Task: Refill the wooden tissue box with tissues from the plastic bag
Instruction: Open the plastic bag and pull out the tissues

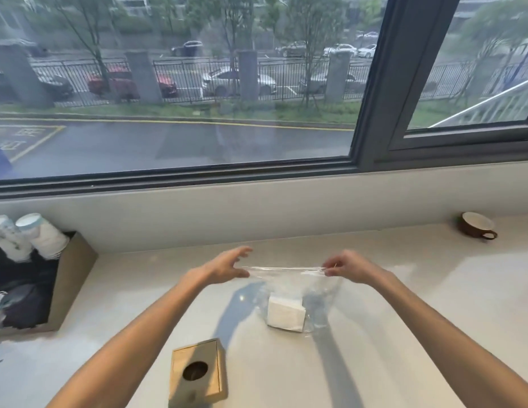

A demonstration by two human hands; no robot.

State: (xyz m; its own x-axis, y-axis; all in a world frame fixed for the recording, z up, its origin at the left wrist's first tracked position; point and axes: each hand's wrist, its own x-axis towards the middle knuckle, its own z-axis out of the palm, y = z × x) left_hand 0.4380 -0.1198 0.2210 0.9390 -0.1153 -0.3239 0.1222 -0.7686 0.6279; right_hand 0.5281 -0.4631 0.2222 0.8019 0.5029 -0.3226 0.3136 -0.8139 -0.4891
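A clear plastic bag (321,293) hangs above the white counter, its zip edge stretched level between my hands. My right hand (343,265) pinches the bag's right top corner. My left hand (232,265) is at the left end of the zip edge, thumb touching it and fingers spread. A white stack of tissues (286,315) lies in the bottom of the bag. The wooden tissue box (199,371), with a round hole in its top, stands on the counter near me, below my left forearm.
A cardboard box (71,278) at the left holds dark items and stacked paper cups (40,235). A brown mug (476,225) sits at the far right by the wall. A window ledge (257,207) runs behind the white counter (404,334).
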